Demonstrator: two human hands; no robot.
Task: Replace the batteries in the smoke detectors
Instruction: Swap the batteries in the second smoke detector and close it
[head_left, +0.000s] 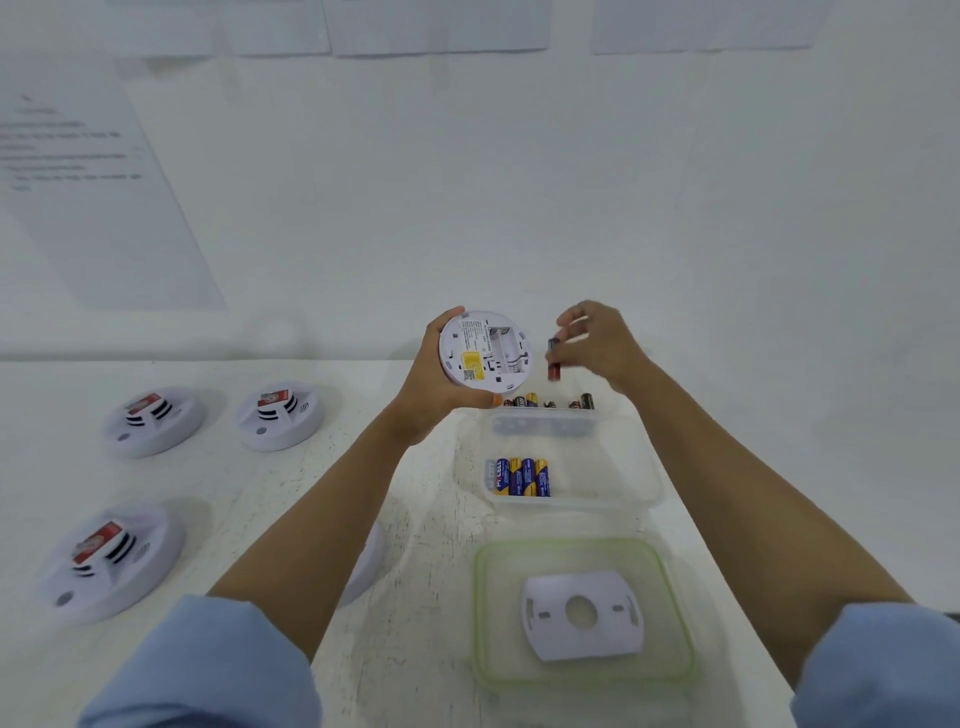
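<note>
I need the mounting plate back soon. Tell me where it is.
The mounting plate lies in the green-rimmed lid on the table, near and right in the head view, just in front of the clear tub of blue batteries.

The blue-and-yellow batteries (519, 477) read "PKCELL"; print on the detector (485, 353) and wall sheet (78, 150) is illegible.

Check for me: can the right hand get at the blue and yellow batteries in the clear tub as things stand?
Probably not right away. The way down to the blue and yellow batteries is open, since the clear tub has no lid on, but the right hand already holds a red and black battery in its grip.
</note>
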